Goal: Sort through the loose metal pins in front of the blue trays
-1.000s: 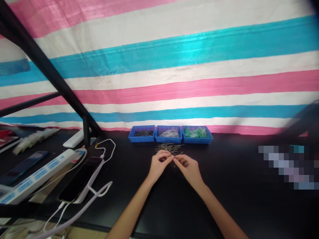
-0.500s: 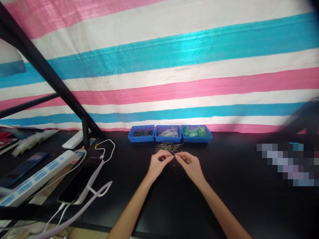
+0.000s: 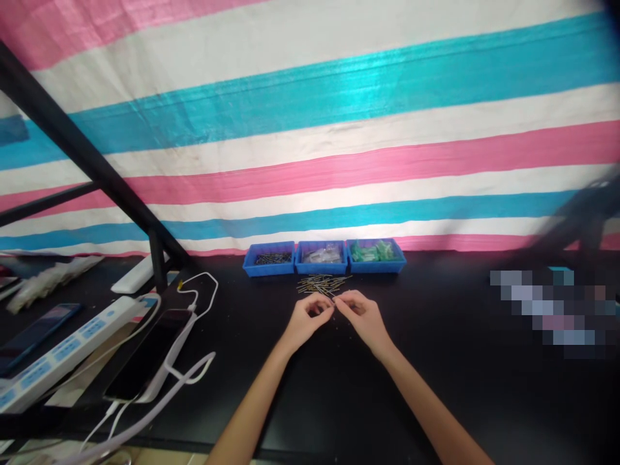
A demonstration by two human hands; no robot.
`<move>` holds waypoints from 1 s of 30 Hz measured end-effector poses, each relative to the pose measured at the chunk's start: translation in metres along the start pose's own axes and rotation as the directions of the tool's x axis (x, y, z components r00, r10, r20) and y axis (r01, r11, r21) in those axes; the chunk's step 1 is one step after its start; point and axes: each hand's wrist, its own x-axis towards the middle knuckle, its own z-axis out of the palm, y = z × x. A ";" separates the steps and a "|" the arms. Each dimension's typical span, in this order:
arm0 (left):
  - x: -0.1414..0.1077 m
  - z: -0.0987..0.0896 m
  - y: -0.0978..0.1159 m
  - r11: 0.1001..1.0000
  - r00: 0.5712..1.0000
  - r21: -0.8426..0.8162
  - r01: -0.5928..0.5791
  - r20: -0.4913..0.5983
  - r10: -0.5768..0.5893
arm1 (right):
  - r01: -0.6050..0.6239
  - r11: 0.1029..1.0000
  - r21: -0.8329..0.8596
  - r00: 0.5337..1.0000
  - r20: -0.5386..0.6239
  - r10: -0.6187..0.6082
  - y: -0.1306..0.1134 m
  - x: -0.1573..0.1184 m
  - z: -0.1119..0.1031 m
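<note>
Just on the near side of a small pile of thin sticks (image 3: 320, 284), the left hand (image 3: 306, 320) and right hand (image 3: 362, 318) meet, thumbs and forefingers pressed together at the tips, though whether they pinch anything is too small to tell. Beyond the pile, three blue trays (image 3: 321, 266) stand side by side on the black table (image 3: 310, 400), before a striped sheet (image 3: 339, 181).

The hanging sheet (image 3: 339, 169) is striped pink, white and turquoise. The three trays (image 3: 320, 268) are blue, the pieces (image 3: 372, 252) in the right one green, the tabletop (image 3: 484, 368) black. The power strip (image 3: 79, 338) is white with blue patches
</note>
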 end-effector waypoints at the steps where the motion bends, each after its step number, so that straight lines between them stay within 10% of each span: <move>1: 0.000 -0.001 0.000 1.000 1.000 -0.019 0.004 -0.019 -0.004 | -0.005 1.000 -0.008 1.000 -0.013 0.005 0.000 0.000 0.000; 9: 0.008 -0.014 0.001 0.982 0.941 -0.177 0.070 -0.316 -0.124 | -0.002 0.996 -0.090 1.000 -0.017 0.000 -0.001 -0.001 0.002; 15: 0.020 -0.052 0.006 0.995 0.663 -0.103 0.017 -0.743 -0.088 | -0.018 0.994 -0.109 0.996 -0.091 0.008 -0.002 0.002 -0.002; 17: 0.026 -0.065 0.006 0.998 0.631 -0.057 0.028 -0.774 -0.062 | -0.021 0.994 -0.110 0.995 -0.102 0.010 -0.003 0.002 -0.003; 25: 0.054 -0.110 0.004 0.892 0.790 0.421 0.163 -0.598 0.137 | 0.004 0.989 -0.146 0.995 -0.103 -0.019 -0.001 0.002 -0.004; 30: 0.036 -0.099 -0.004 0.803 0.845 0.589 0.089 -0.471 0.252 | 0.000 0.987 -0.163 0.994 -0.111 -0.018 0.001 0.003 -0.005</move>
